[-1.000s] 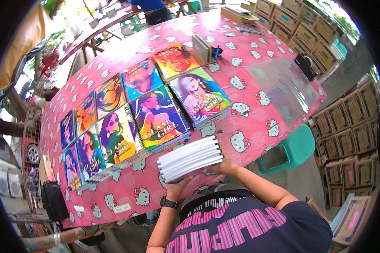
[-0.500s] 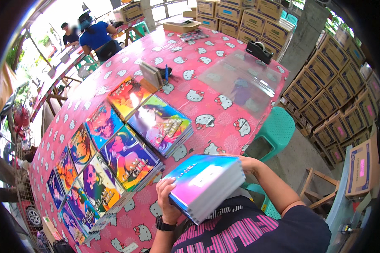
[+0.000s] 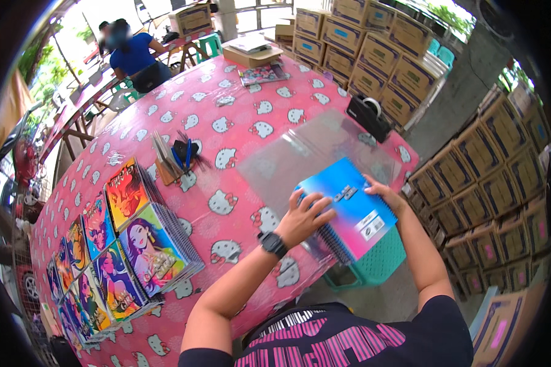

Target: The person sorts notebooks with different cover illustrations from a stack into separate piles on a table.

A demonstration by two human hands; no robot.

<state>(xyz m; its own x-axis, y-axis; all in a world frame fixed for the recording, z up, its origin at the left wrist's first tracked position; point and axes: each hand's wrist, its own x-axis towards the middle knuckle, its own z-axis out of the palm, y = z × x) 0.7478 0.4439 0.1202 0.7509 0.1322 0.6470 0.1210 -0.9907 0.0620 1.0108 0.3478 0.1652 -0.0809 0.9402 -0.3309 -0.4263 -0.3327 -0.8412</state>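
Observation:
A stack of spiral notebooks (image 3: 349, 205), topped by a blue-to-pink cover with a white label, lies at the table's right edge, over the clear plastic sheet (image 3: 275, 159). My left hand (image 3: 307, 214) rests on its left, spiral-bound side with the fingers spread. At the right edge, my right hand (image 3: 382, 194) grips the stack with the thumb on top; its other fingers are mostly hidden. Colourful illustrated notebooks (image 3: 153, 248) stand in stacked rows on the left of the table.
The pink patterned tablecloth (image 3: 226, 226) covers the table. A black tape dispenser (image 3: 368, 119) sits at the far right, and a holder with pens (image 3: 180, 156) near the middle. A green stool (image 3: 364, 269) stands below the edge. Cardboard boxes (image 3: 496, 165) are piled at right. Another person (image 3: 134, 58) is far left.
The notebook stack has moved from close to my body out to the right, over the plastic sheet, and turned. My left hand has shifted onto its top, and the view has swung right.

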